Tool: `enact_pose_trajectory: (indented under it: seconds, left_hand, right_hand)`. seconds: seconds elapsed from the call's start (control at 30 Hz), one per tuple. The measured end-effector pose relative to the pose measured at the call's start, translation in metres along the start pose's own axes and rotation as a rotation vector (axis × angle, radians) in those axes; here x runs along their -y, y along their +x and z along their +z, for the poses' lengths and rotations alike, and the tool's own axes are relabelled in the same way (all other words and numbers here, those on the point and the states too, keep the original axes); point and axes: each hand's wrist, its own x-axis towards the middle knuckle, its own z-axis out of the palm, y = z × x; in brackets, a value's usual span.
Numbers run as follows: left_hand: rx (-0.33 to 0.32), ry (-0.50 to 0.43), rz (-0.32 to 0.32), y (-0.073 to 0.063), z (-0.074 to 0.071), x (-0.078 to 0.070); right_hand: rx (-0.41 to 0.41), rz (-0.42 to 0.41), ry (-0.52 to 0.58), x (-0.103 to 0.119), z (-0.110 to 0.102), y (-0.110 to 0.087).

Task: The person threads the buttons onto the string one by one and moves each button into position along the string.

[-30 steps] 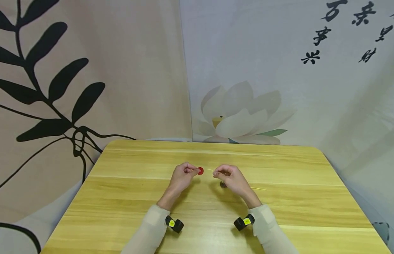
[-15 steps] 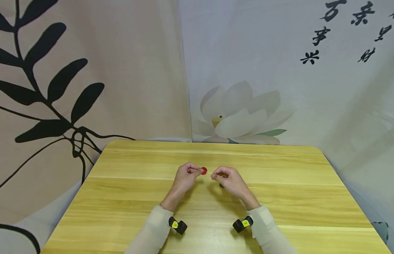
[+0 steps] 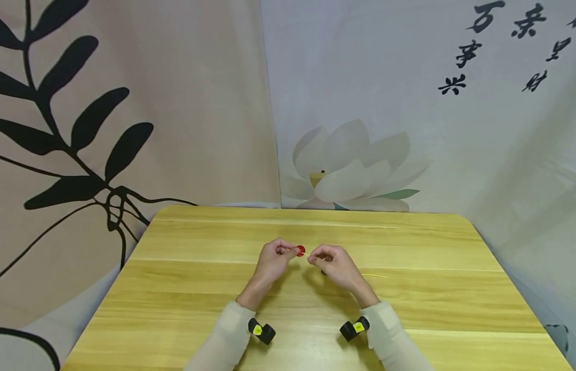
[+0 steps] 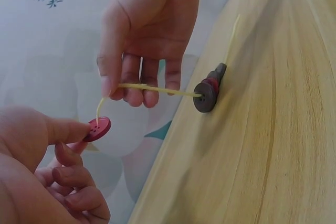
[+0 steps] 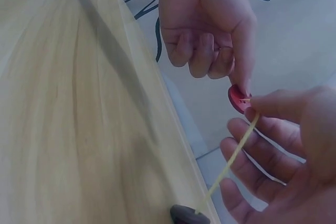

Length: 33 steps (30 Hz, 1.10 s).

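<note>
My left hand point(image 3: 273, 260) pinches a red button point(image 4: 100, 128) by its edge between thumb and finger. Facing it, my right hand point(image 3: 336, 265) pinches a yellow cord point(image 4: 157, 88) near its end. That short end reaches the holes in the red button's face; whether it passes through, I cannot tell. Away from my right fingertips the cord runs to a dark button point(image 4: 205, 98), threaded on it with several more dark and red buttons behind. In the right wrist view only the dark button point(image 5: 189, 214) of that row shows, at the bottom edge.
Both hands are above a wooden table point(image 3: 288, 319). The cord's tail point(image 3: 376, 275) shows beyond my right wrist. Behind the table hang printed cloths, one with a plant point(image 3: 88, 118) and one with a pale flower point(image 3: 362, 165). Each wrist wears a small black camera point(image 3: 262, 331).
My left hand has moved right with the red button, closing the gap to my right hand. The cord's end, apart from the button at first, now meets its face. My right hand shifted slightly left.
</note>
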Motion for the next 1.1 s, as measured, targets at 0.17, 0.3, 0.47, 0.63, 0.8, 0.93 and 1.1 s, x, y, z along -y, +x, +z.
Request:
enact_pose_trajectory:
  seconds: [0.17, 0.3, 0.47, 0.63, 0.8, 0.93, 1.1]
  left_hand:
    - [0.004, 0.003, 0.006, -0.0003, 0.0005, -0.0008]
    - [0.007, -0.001, 0.007, -0.0008, 0.0011, 0.0000]
    - [0.005, -0.007, 0.015, -0.0008, 0.0021, 0.0007]
    - [-0.001, -0.009, 0.019, -0.0013, 0.0026, 0.0005]
    - [-0.011, 0.006, 0.024, -0.0014, 0.0028, 0.0014]
    - [-0.015, 0.012, 0.024, -0.0014, 0.0026, 0.0019]
    - [-0.014, 0.012, 0.021, -0.0020, 0.0033, 0.0011]
  right_hand:
    - [-0.008, -0.008, -0.009, 0.0009, 0.0011, 0.0005]
    - [-0.017, -0.020, -0.017, 0.0002, 0.0017, 0.0009]
    - [-0.026, -0.024, -0.034, -0.0002, 0.0012, 0.0008]
    - [-0.035, -0.024, -0.034, 0.0003, 0.0012, -0.0001]
    - [-0.043, -0.025, -0.040, 0.0070, 0.0013, -0.0030]
    - [-0.039, -0.024, -0.051, 0.0058, 0.0009, -0.0030]
    - [-0.047, -0.039, -0.058, -0.0025, 0.0028, -0.0003]
